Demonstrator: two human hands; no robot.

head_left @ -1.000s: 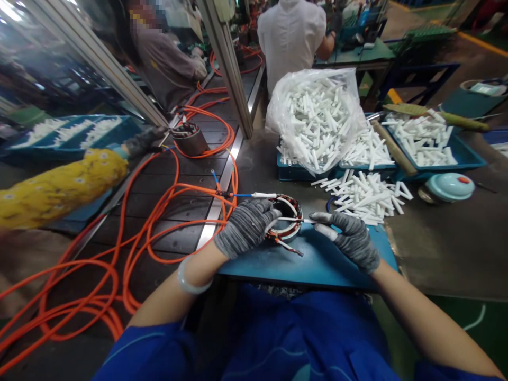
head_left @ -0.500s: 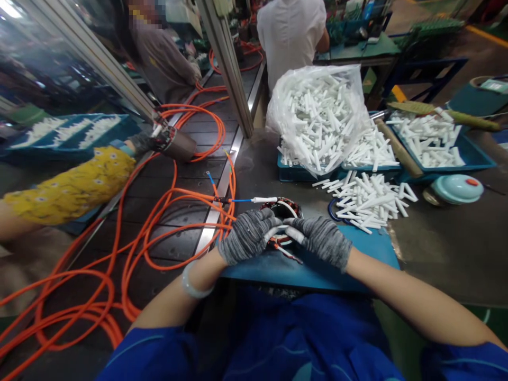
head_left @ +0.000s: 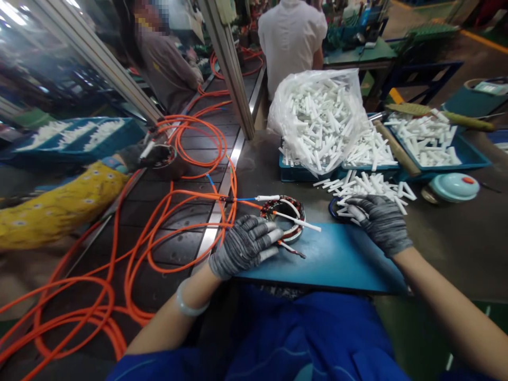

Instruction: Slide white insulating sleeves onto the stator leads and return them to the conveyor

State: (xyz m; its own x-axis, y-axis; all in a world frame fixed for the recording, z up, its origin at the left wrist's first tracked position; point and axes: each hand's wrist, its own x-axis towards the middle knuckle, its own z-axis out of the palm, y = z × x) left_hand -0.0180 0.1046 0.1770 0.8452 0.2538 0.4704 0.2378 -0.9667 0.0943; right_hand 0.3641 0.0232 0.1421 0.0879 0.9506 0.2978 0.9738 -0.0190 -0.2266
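Note:
A ring-shaped motor stator with dark windings lies on the blue mat. One white sleeve sits on a lead across its opening, and another white sleeve is on a blue wire behind it. My left hand, in a grey striped glove, rests against the ring's near left side, fingers stretched out. At the near edge of a loose pile of white sleeves, my gloved right hand has its thumb and forefinger apart. Its fingertips partly cover the sleeves there. A short lead sticks out toward me.
Behind the pile stand blue bins and a clear bag full of white sleeves. A round light-blue container is on the right. Orange cable loops over the conveyor at left, where a co-worker's yellow sleeve reaches in.
My right hand has left the stator and moved right to the sleeve pile. My left fingers have straightened. A sleeved lead now shows across the ring. The co-worker's hand has shifted slightly left.

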